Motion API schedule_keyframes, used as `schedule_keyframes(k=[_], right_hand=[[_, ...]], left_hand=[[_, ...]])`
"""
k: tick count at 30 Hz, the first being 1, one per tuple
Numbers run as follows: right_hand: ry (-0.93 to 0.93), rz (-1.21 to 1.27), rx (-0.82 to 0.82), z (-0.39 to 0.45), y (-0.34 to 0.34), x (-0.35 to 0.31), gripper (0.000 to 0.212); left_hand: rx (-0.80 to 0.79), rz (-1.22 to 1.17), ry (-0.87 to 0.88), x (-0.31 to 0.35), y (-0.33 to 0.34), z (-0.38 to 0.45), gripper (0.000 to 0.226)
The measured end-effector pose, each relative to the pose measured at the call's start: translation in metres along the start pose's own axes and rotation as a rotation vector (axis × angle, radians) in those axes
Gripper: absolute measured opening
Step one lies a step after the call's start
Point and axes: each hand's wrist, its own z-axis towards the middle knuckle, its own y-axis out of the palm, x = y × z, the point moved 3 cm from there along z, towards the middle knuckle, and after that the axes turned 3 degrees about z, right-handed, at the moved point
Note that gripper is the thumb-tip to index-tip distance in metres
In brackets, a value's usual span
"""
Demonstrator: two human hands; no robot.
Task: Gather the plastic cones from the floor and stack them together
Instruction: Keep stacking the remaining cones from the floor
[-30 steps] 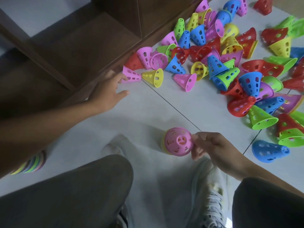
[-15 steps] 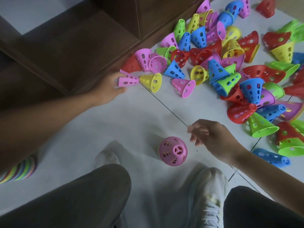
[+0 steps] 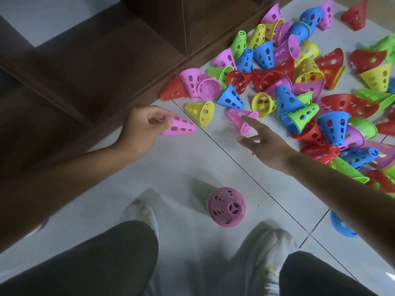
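Standing upright near the feet, behind both hands: the started stack point(image 3: 227, 207), pink cone on top. Gripping a pink cone point(image 3: 179, 127) by its narrow end, left hand point(image 3: 142, 127). Reaching with spread, empty fingers toward another pink cone point(image 3: 241, 120) lying at the fingertips, right hand point(image 3: 261, 142). Beyond, sprawling against the wooden shelf point(image 3: 106, 67), the loose pile point(image 3: 310, 82). Gathering step apparently under way; next likely calling for closing on that cone, then nesting both onto the stack.
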Motion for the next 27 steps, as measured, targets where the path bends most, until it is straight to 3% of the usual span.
schedule_keyframes(k=[4,13,19,27], right_hand=[[0.05,0.08,-0.025,0.013,0.003,0.005,0.066],[0.072,0.404,0.074,-0.002,-0.001,0.008,0.047],[0.099,0.702,0.199,-0.046,-0.01,0.011,0.033],[0.141,1.065,0.269,-0.096,-0.019,0.0,0.016]], left_hand=[[0.008,-0.235,-0.052,0.029,0.007,-0.024,0.015],[-0.146,-0.629,-0.233,0.073,0.017,-0.063,0.047],[-0.348,-0.577,-0.273,0.081,0.023,-0.092,0.064],[-0.56,-0.495,-0.206,0.082,0.036,-0.119,0.057]])
